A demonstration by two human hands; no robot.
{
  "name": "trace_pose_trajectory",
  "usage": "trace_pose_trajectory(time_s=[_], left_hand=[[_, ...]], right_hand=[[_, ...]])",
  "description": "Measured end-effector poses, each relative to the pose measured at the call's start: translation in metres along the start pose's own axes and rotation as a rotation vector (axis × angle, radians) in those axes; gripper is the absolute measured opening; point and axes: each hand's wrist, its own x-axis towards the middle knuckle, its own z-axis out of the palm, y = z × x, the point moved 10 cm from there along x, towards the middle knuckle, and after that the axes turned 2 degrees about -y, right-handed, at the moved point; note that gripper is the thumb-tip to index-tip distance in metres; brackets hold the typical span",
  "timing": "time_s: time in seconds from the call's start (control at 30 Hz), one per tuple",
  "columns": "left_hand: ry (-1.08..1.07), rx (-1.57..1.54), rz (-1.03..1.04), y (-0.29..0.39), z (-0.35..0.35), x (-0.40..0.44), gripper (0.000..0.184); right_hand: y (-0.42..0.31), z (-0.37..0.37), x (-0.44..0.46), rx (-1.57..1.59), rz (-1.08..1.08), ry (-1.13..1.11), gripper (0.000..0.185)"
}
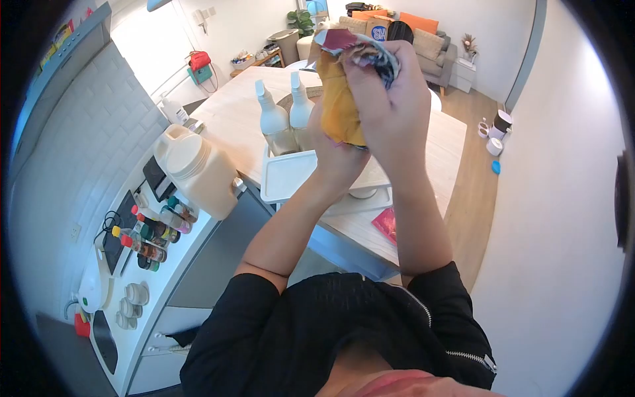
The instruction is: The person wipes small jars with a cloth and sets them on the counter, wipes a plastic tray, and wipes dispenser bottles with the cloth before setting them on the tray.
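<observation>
Raised above the table, both my hands grip a crumpled multicoloured rag [340, 99], mostly yellow, with red, white and dark patterned parts at its top. My left hand [336, 159] holds it from below and from the left; its fingers are largely hidden behind the cloth. On the other side, my right hand [400, 106] is closed around the upper right part, thumb pressed against it. Just left of the hands stand two white-topped spray bottles [274, 126] with some liquid inside. A white tray [284, 177] lies below them, partly covered by my left forearm.
A large plastic jug [196, 169] stands on the left counter, near several seasoning bottles [159, 228] and small jars [132, 301]. On the pale wooden table [228, 112], a red packet [385, 225] lies near the front edge. A sofa [430, 56] is at the back.
</observation>
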Motion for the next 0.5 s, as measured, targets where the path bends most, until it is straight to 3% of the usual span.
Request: trace_pose_trajectory(time_s=[0.1,0.13,0.2,0.27,0.37,0.43,0.47,0.5], left_hand=[[0.019,0.109,0.033,0.0,0.001,-0.002,0.045],[0.033,0.132,0.035,0.005,0.001,-0.001,0.046],[0.101,-0.112,-0.079,0.002,0.001,-0.002,0.046],[0.154,-0.253,-0.063,0.005,0.002,-0.002,0.046],[0.062,0.056,0.161,0.017,-0.003,-0.004,0.046],[-0.014,0.183,0.126,0.013,0.005,-0.005,0.046],[-0.026,0.312,0.283,0.026,0.007,-0.005,0.041],[-0.027,0.31,0.282,0.025,0.008,-0.006,0.041]], right_hand=[[0.019,0.003,0.003,0.209,0.165,-0.101,0.03],[0.013,0.009,-0.002,0.23,0.066,-0.18,0.03],[0.005,0.02,-0.009,0.21,-0.107,-0.34,0.038],[0.011,0.012,-0.013,0.196,-0.086,-0.312,0.036],[0.004,0.001,-0.011,0.107,-0.107,-0.218,0.033],[0.017,-0.001,-0.006,0.053,0.069,-0.22,0.032],[0.016,-0.003,-0.001,0.049,0.071,-0.218,0.032],[0.023,-0.002,0.005,0.151,0.147,-0.236,0.032]])
